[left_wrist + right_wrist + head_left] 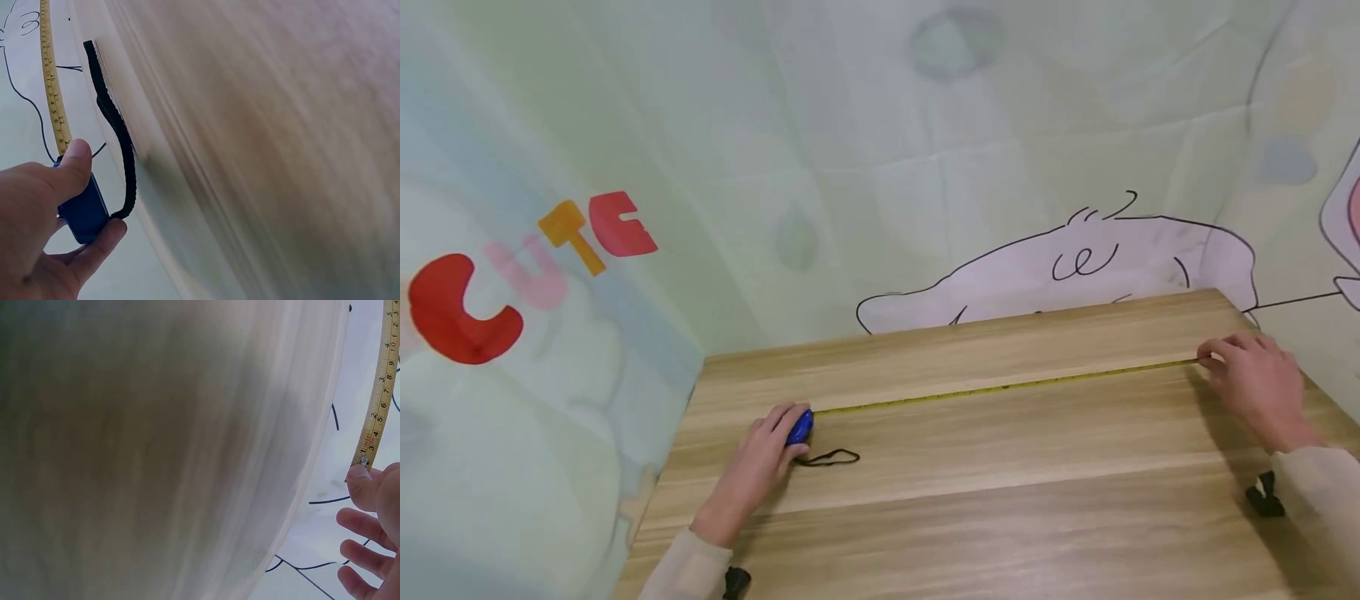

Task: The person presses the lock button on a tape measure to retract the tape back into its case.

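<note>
Left hand (pixel 757 457): we see thumb and fingers clamped on the blue tape measure case (pixel 801 428), the thumb near the mouth where the blade comes out, a fingertip at the far end. Right hand (pixel 1258 387): thumb and forefinger pinch the free end of the yellow tape blade (pixel 1006 387) beside its rivet; in the right wrist view we note the other three fingers loosely bent, apart from one another and off the tape.

Between the hands we trace the blade, drawn out nearly straight along the wood-grain tabletop (pixel 962 508), printed scale legible in both wrist views. Whether it touches the wood, we cannot tell. A black cord (pixel 129 169) trails from the case, looped on the near side of the blade.

Farther out we record pale sleeves (pixel 688 568) on both arms, a small dark object at each wrist, and, past the table, a printed backdrop (pixel 850 108) bearing a white line-drawn cartoon figure (pixel 1007 283) and coloured letters reading CUTE (pixel 467 317).
</note>
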